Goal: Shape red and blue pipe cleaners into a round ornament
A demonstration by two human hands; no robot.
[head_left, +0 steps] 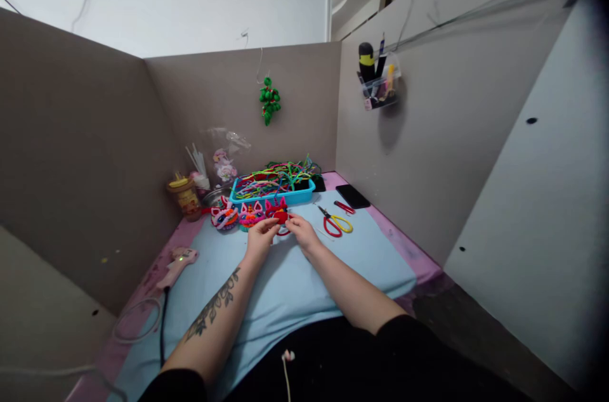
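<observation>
- Grey partition walls (247, 91) close in a work surface spread with pale blue cloth (366, 265), beyond and beneath the grip.
- The left hand (261, 239) and right hand (303, 234) are close together, fingertips of both pinched on one red piece (281, 217).
- To handle it well, a light pinch on opposite edges should serve best; squeezing hard could bend or flatten it. Resting the wrists would probably steady both hands.
- The red piece, between the fingertips and just above the cloth, looks small, roundish and bright; its texture is too small to tell.
- Just left of and behind the grip sit fuzzy colourful figures (251, 214); right of it lie red-and-yellow-handled scissors (334, 219).
</observation>
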